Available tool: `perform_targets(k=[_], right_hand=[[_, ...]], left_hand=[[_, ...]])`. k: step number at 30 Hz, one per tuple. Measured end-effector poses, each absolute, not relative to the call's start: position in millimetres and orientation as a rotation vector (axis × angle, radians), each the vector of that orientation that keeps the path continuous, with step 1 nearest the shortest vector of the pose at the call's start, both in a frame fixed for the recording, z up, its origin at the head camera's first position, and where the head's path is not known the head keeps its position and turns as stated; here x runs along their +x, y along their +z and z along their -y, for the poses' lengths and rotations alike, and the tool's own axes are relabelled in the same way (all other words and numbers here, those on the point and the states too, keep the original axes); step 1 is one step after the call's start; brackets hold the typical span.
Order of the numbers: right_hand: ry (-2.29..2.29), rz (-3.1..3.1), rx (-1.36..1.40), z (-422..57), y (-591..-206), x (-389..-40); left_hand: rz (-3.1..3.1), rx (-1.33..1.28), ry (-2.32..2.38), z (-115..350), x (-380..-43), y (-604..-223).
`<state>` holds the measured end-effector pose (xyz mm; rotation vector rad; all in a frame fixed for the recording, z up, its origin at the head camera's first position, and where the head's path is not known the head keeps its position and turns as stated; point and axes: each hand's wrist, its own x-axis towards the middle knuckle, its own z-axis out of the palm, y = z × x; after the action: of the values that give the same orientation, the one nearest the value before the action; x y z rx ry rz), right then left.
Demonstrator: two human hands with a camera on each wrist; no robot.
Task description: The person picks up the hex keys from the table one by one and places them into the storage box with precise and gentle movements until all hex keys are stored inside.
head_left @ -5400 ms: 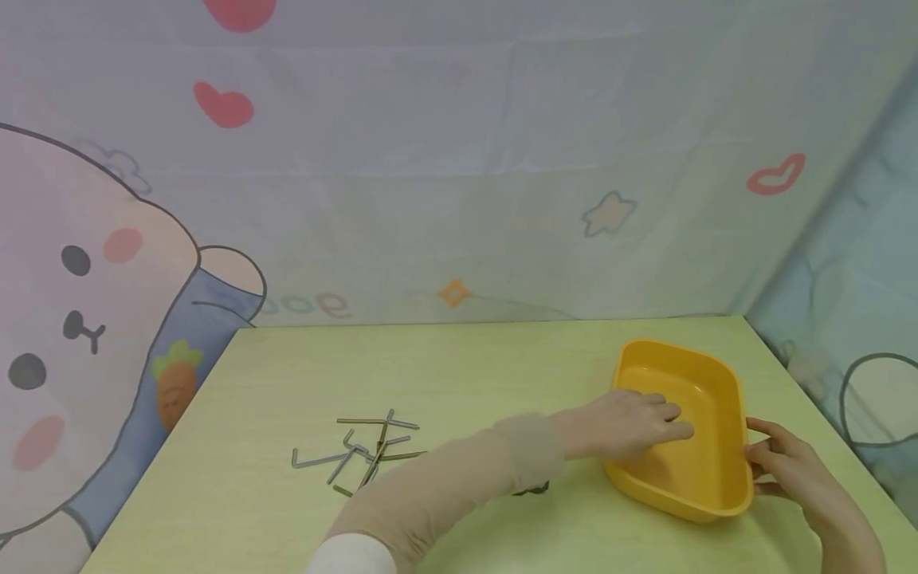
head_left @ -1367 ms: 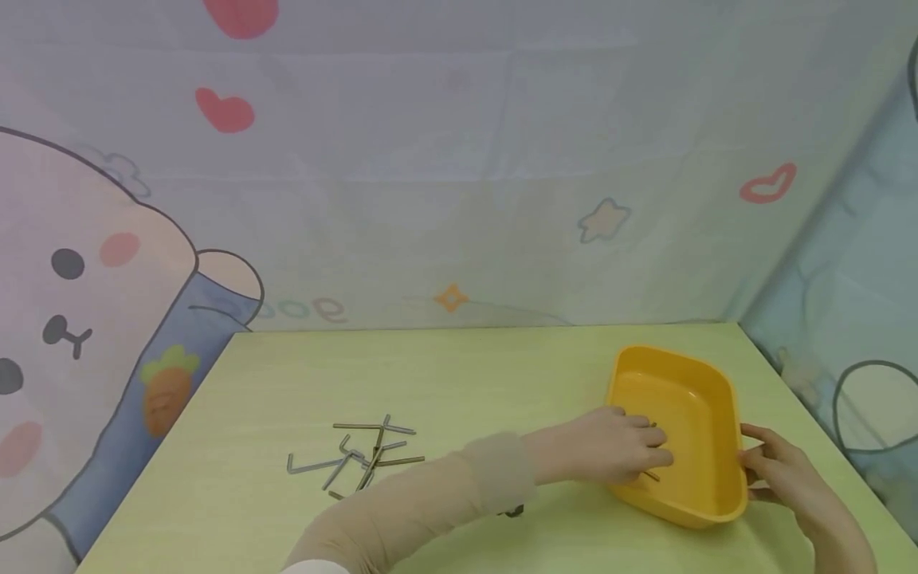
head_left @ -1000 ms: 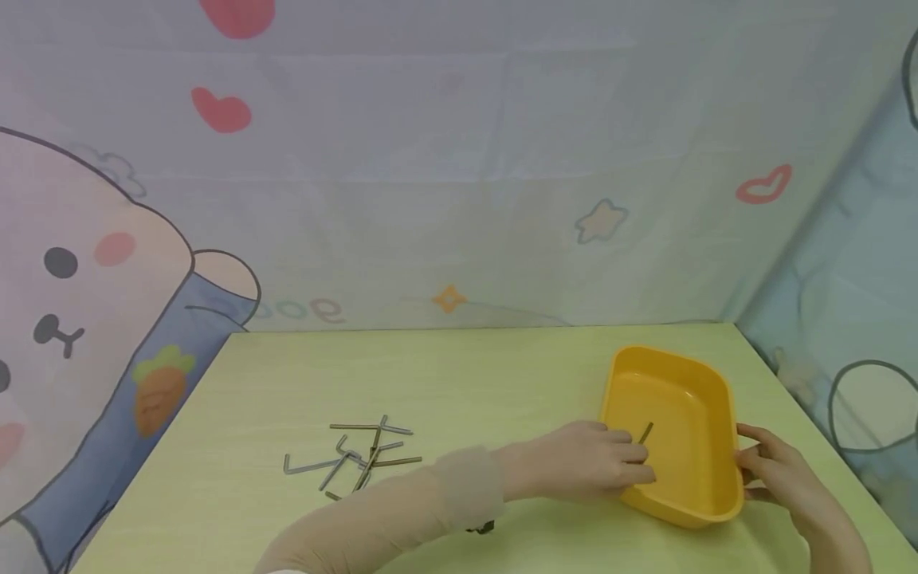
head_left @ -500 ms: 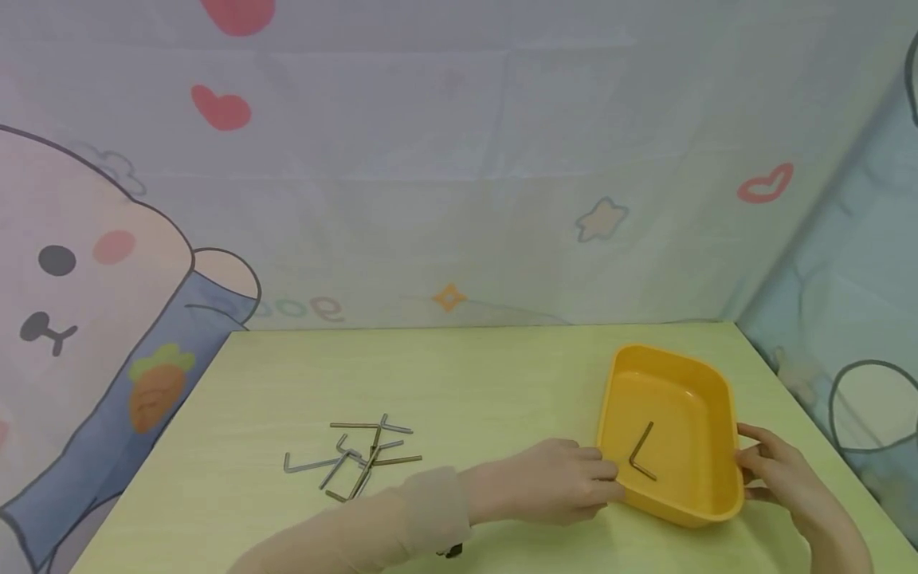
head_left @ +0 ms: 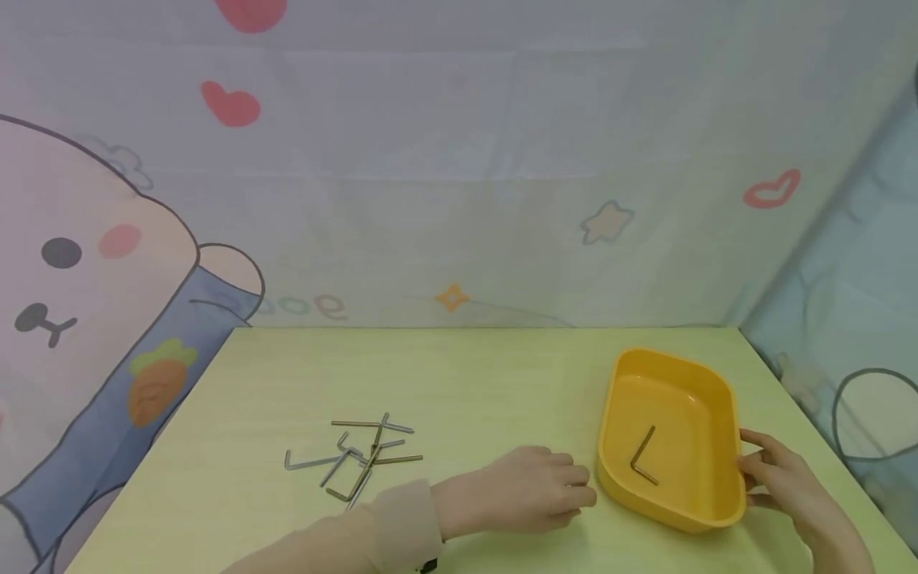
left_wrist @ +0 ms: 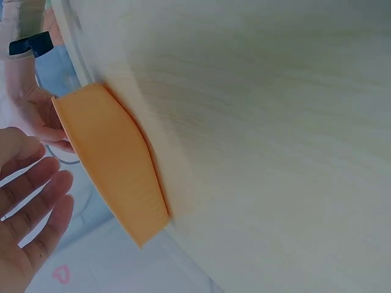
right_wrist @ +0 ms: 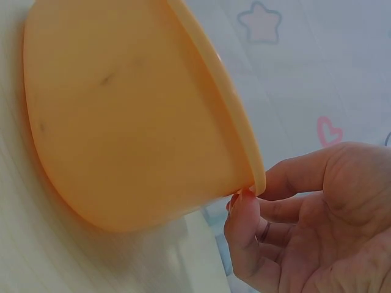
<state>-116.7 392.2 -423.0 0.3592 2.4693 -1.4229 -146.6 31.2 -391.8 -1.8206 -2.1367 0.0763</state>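
One big pale cloth [head_left: 430, 159] hangs behind the table, and low on it is some writing [head_left: 330, 306]. It looks like two round o's and a g (the rest is too faint to read, and the word may be backward). A large drawn animal [head_left: 93, 215] in blue clothes with a carrot fills the cloth's left side.

The yellow-green table [head_left: 466, 383] comes next. On its right side sits a yellow tub [head_left: 692, 422].

The right hand [head_left: 789, 478] is by the tub's right side, pinching its rim between thumb and finger. The left hand [head_left: 527, 490] is just beside the tub's left side, not touching it. Its fingers are a bit apart, softly bent, and hold nothing.

A pile of bent metal rods [head_left: 372, 458], some gold and some gray, lies crisscross on the table, well to the left of the left hand.

The smallest thing, one bent gold rod [head_left: 643, 446], lies inside the tub, on its floor, between the two hands but touching neither.
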Motion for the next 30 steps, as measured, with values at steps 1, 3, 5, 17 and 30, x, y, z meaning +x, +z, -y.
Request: perform_targets(k=[1, 3, 5, 17, 30], right_hand=[[-1.426, -2.468, 0.362, -392, -423, -117], [-1.426, -2.468, 0.365, -393, -424, -116], [-1.431, -2.468, 0.364, -393, -425, -117], [-1.421, -2.464, 0.357, -396, -426, -118], [-1.421, -2.462, 0.362, -394, -425, -117]], left_hand=[[2.137, -1.817, 0.081, -30, -146, -392], [2.143, -1.813, 0.085, -27, -144, -393], [2.155, -1.802, 0.087, -24, -142, -394], [2.261, -1.662, 0.083, 2, -142, -399], [2.514, -1.485, -0.079, 29, -147, -404]])
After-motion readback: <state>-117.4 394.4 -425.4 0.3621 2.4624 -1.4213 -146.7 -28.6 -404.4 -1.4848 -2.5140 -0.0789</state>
